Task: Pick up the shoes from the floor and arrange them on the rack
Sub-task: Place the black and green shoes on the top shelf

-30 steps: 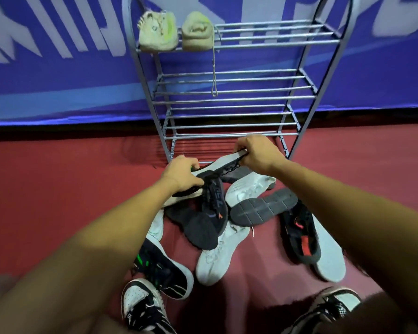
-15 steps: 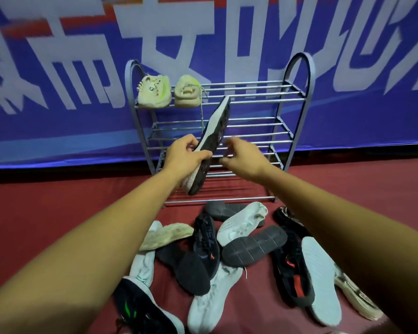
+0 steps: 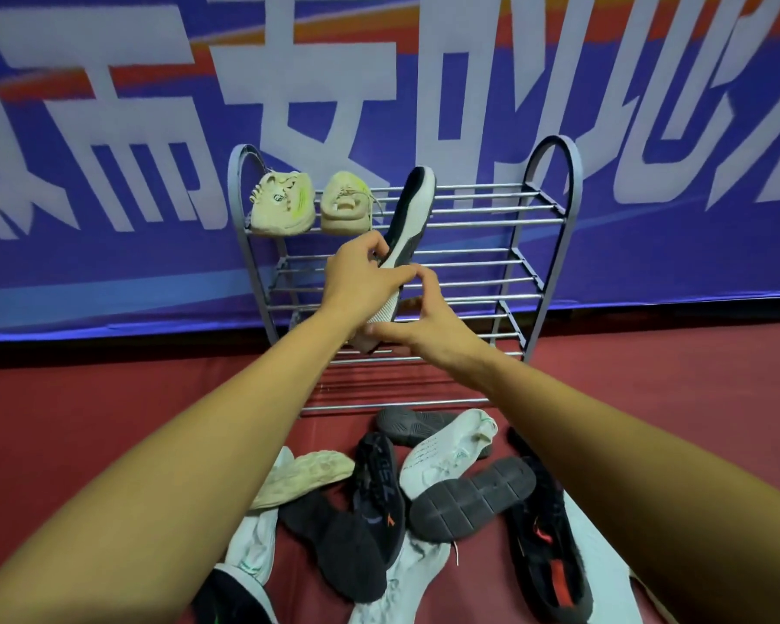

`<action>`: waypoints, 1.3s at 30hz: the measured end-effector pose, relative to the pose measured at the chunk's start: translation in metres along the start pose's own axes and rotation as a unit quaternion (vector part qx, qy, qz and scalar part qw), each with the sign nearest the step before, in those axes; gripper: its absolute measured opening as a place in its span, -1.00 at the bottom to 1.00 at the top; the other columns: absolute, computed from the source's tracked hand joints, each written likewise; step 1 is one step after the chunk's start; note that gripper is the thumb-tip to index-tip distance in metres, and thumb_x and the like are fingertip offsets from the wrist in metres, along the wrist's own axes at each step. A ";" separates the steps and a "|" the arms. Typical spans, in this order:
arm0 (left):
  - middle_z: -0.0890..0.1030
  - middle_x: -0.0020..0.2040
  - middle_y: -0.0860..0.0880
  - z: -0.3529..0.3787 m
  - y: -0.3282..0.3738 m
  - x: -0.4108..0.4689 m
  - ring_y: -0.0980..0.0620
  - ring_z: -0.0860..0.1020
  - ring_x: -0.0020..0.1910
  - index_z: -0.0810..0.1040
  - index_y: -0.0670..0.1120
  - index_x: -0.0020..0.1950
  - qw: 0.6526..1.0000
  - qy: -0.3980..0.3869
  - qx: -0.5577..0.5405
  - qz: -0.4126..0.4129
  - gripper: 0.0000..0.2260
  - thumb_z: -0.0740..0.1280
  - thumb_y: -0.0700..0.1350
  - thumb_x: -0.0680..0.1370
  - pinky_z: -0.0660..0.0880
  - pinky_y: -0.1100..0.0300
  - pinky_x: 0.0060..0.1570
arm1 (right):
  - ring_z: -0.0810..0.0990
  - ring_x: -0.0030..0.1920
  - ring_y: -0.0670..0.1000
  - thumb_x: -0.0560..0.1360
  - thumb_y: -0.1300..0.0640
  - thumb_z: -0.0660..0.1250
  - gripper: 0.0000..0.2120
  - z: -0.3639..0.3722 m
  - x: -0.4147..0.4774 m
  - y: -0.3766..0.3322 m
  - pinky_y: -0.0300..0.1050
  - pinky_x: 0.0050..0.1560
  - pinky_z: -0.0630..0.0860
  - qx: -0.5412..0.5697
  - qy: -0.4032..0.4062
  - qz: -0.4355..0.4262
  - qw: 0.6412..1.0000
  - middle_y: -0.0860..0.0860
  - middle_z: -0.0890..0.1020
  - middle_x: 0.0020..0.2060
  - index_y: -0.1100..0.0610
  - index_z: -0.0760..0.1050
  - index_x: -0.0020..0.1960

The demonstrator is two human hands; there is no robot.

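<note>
Head camera shows your left hand [image 3: 361,281] gripping the black shoe [image 3: 410,218] around its middle, fingers and thumb curled round its white sole and dark upper. Your right hand [image 3: 428,319] holds the heel end, thumb laid across the heel and fingers curved round the sole side. You hold this shoe in the air, steeply tilted with its toe up, in front of the metal rack [image 3: 555,182]. The toe reaches the level of the top shelf, just right of the beige shoes [image 3: 284,204], a pair sitting side by side at that shelf's left end. Below your forearms a pile of shoes [image 3: 374,502] lies on the red floor [image 3: 672,389] near the rack's foot: black, white and beige ones overlapping, one grey sole [image 3: 473,497] facing up. A blue banner [image 3: 109,263] hangs behind the rack.
</note>
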State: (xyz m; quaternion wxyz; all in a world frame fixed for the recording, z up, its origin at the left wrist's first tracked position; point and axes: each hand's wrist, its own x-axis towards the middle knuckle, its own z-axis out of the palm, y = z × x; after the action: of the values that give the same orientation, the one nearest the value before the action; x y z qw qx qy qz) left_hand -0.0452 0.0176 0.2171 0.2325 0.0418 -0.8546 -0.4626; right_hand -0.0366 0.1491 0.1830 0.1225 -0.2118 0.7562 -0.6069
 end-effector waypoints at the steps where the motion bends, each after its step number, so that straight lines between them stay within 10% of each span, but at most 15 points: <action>1: 0.48 -0.37 0.06 0.001 0.001 0.004 0.11 0.41 -0.38 0.55 -0.09 -0.15 1.000 -0.014 -0.002 0.005 -0.79 0.51 0.00 0.42 0.37 0.22 -0.35 | 0.68 0.04 0.06 0.44 0.19 0.50 -0.13 -0.002 0.005 0.001 -0.01 -0.03 0.68 0.034 0.006 0.011 0.999 0.10 0.55 0.21 -0.19 0.03 0.50; 5: 0.70 -0.10 -0.02 0.000 0.005 0.024 0.06 0.64 -0.12 0.67 0.02 -0.03 0.990 -0.095 -0.102 -0.033 -0.89 0.42 -0.16 0.49 0.61 0.07 0.04 | 0.69 -0.05 0.07 0.43 0.37 0.39 -0.15 -0.018 0.024 0.003 0.04 -0.02 0.63 0.194 0.009 0.053 0.980 0.10 0.64 0.06 -0.19 0.11 0.51; 11: 0.59 -0.22 0.00 -0.010 -0.014 0.049 0.10 0.50 -0.35 0.61 -0.08 -0.04 0.981 0.018 -0.172 -0.091 -0.92 0.37 -0.22 0.51 0.35 0.33 -0.51 | 0.51 -0.30 -0.02 0.44 0.35 0.28 -0.54 -0.043 0.046 -0.009 -0.12 -0.18 0.44 0.293 -0.002 0.080 0.953 0.01 0.62 -0.05 -0.06 0.48 0.22; 16: 0.59 -0.21 -0.02 0.004 -0.040 0.048 0.04 0.47 -0.34 0.57 -0.05 -0.02 0.895 -0.112 -0.307 -0.305 -0.78 0.44 0.07 0.49 0.37 0.26 -0.50 | 0.39 -0.39 -0.04 0.43 0.33 0.20 -0.74 -0.050 0.066 -0.004 -0.18 -0.31 0.29 0.323 0.015 0.092 0.942 0.01 0.54 -0.22 -0.01 0.46 -0.06; 33: 0.60 -0.15 -0.06 0.042 -0.025 0.090 0.07 0.51 -0.18 0.62 -0.14 -0.07 0.770 -0.002 -0.557 -0.311 -0.89 0.51 -0.20 0.46 0.48 0.30 -0.38 | 0.71 0.05 0.13 0.57 0.33 0.30 -0.76 -0.040 0.125 0.011 -0.08 0.10 0.64 0.449 0.199 0.012 0.871 0.22 0.65 0.05 0.39 0.51 0.21; 39: 0.59 -0.24 -0.08 0.054 -0.024 0.099 0.06 0.51 -0.30 0.60 -0.16 -0.16 0.766 0.037 -0.565 -0.304 -0.89 0.52 -0.25 0.43 0.46 0.30 -0.42 | 0.60 -0.03 -0.01 0.57 0.17 0.38 -0.76 -0.043 0.129 0.016 -0.18 -0.03 0.52 0.369 0.193 0.026 0.909 0.04 0.65 -0.01 0.15 0.55 0.23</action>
State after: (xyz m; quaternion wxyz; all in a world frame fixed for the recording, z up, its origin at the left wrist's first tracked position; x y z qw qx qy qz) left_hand -0.1603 0.0169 0.2081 0.0924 0.1775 -0.3720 -0.9064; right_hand -0.1724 0.1285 0.1866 0.0595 -0.0109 0.4921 -0.8684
